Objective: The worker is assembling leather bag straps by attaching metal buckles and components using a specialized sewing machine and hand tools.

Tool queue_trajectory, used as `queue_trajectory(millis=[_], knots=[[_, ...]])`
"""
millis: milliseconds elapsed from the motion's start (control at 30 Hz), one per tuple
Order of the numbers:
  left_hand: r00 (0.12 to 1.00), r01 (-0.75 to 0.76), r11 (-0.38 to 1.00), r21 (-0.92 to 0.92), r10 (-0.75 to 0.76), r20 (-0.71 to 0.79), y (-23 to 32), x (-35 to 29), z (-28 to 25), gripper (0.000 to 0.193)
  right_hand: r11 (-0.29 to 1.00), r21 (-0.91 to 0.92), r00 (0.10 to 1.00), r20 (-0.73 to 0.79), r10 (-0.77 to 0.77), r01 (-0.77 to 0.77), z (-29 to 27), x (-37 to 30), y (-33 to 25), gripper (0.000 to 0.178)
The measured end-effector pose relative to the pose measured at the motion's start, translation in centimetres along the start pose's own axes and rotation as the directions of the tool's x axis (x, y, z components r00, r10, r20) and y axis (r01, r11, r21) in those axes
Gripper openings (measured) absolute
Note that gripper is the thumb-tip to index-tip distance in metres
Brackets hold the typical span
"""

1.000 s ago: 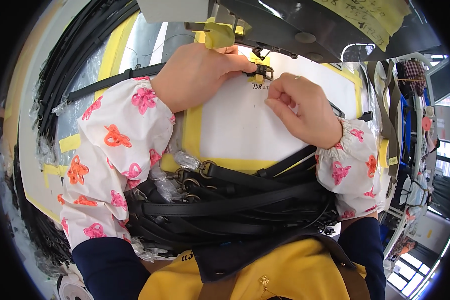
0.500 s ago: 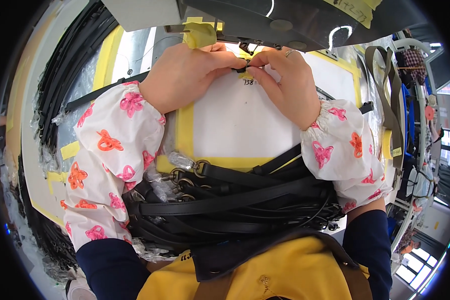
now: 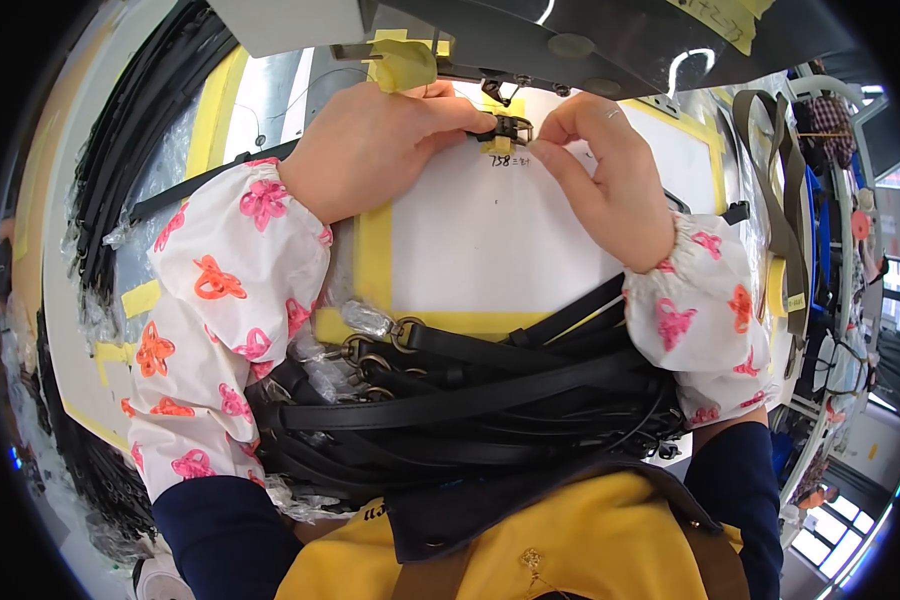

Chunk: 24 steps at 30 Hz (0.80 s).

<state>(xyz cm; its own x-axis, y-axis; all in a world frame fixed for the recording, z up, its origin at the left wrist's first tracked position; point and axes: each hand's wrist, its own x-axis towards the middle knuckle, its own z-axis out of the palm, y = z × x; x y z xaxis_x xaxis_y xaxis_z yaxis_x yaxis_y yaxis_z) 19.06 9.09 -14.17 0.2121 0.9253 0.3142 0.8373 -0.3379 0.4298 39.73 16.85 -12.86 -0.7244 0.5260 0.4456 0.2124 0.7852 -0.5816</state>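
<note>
My left hand (image 3: 370, 145) is closed on a black strap (image 3: 210, 185) that comes in from the left and passes beneath the hand. A small dark metal buckle (image 3: 516, 130) sits at the strap's end, just past my left fingertips. The thumb and forefinger of my right hand (image 3: 610, 170) are bent together at the buckle's right edge; their exact contact is hard to see. Right above the buckle is the presser foot (image 3: 498, 92) of a grey sewing machine (image 3: 570, 45). Under the buckle lies yellow tape on the white work surface (image 3: 490, 240).
A heap of black straps (image 3: 470, 400) with metal rings lies between my forearms and my body. More black straps (image 3: 120, 150) hang at the far left. Olive straps (image 3: 775, 160) hang at the right, near a yellow tape roll (image 3: 776, 287). Yellow tape (image 3: 372, 260) borders the work surface.
My right hand has shifted to the right, from close beside my left fingertips to the buckle's outer edge. More of the buckle now shows. My left hand has hardly moved.
</note>
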Motion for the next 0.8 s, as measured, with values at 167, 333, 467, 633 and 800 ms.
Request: queue_trajectory(millis=[167,333,467,633,800], knots=[[0.999,0.019,1.0,-0.002,-0.019,0.039,0.3,0.1,-0.3,0.022,0.999,-0.033,0.999,-0.031,0.038,-0.039,1.3,1.0,0.4,0.012],[0.996,0.039,0.999,0.005,-0.039,0.077,0.6,0.3,-0.5,0.024,0.981,-0.006,0.978,0.078,0.194,-0.194,1.7,1.6,0.6,0.011],[0.998,0.036,0.999,-0.015,-0.035,0.045,0.5,0.1,-0.4,0.024,0.984,-0.123,0.985,0.091,0.144,-0.133,1.7,1.4,0.6,0.009],[0.998,0.04,0.999,0.0,-0.04,0.05,0.0,0.0,-0.2,0.023,0.994,-0.099,0.996,0.085,-0.034,0.042,0.5,0.5,-1.1,0.007],[0.998,0.032,0.999,0.01,-0.033,0.057,0.1,0.2,-0.1,0.022,1.0,-0.029,1.0,-0.024,0.009,-0.01,0.4,0.8,0.0,0.007]])
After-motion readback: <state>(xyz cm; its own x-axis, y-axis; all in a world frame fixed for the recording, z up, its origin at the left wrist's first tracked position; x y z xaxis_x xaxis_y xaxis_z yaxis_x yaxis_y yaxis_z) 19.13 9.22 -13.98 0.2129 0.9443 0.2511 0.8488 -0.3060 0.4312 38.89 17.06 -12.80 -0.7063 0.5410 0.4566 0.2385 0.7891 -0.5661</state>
